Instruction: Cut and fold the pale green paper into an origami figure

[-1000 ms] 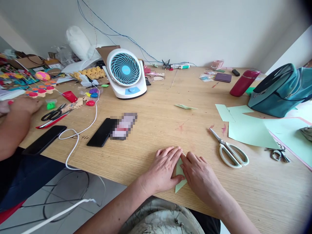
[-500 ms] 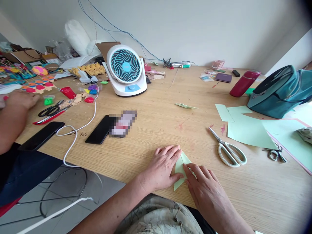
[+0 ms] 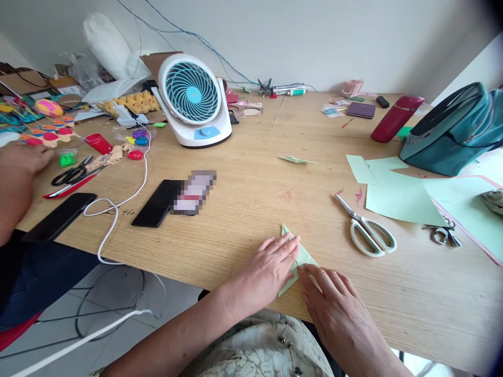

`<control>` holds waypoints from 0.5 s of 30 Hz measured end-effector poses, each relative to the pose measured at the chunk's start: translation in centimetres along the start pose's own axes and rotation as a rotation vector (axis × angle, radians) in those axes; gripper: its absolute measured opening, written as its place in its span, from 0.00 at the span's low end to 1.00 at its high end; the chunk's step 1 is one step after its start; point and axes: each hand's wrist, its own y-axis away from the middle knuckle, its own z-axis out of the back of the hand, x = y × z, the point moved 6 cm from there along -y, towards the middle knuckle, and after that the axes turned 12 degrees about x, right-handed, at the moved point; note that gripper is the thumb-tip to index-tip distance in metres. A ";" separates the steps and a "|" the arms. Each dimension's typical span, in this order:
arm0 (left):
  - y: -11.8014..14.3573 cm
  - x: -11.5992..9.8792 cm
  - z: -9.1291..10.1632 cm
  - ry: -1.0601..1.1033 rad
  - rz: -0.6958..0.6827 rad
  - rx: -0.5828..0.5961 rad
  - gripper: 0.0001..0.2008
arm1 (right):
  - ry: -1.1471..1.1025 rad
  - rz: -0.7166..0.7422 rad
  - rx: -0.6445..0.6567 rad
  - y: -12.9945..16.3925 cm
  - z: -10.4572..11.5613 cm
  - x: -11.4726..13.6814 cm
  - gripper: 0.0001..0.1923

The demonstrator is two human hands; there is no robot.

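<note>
At the far left, another person's hand (image 3: 18,159) rests on the table (image 3: 251,209), close to black scissors (image 3: 70,173) and bright bits of clay. A black phone (image 3: 58,215) lies near it, and a white cord (image 3: 118,209) runs past a second phone (image 3: 155,203). Behind them stands a white and blue fan (image 3: 192,99).

Near the front edge of the table lies a small folded piece of green paper (image 3: 304,257). It looks thin, light and bendy, so it would slide or crumple easily. It is best pressed flat and held by its edges and corners.

The left hand (image 3: 267,272) lies flat on the paper's left side, fingers stretched out and close together, pressing it down. It does not grip anything. The right hand (image 3: 334,298) is also spread flat, its fingertips (image 3: 310,275) touching the paper's lower right edge.

Further right lie white scissors (image 3: 367,233), more green sheets (image 3: 401,199), a bunch of keys (image 3: 444,234), a red bottle (image 3: 395,124) and a blue bag (image 3: 451,133).
</note>
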 end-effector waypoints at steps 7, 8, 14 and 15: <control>0.9 -1.0 -0.6 0.099 -0.051 0.076 0.28 | 0.029 -0.009 0.000 0.6 0.2 0.2 0.18; 1.0 -1.0 -0.5 0.100 -0.055 0.084 0.28 | 0.031 -0.004 -0.001 0.8 0.2 0.3 0.18; 1.0 -0.8 -0.4 0.077 -0.065 0.094 0.27 | 0.042 0.033 -0.016 2.2 0.1 0.2 0.19; 1.0 -0.7 -0.3 0.068 -0.077 0.095 0.27 | 0.040 0.049 -0.018 2.4 0.1 0.1 0.20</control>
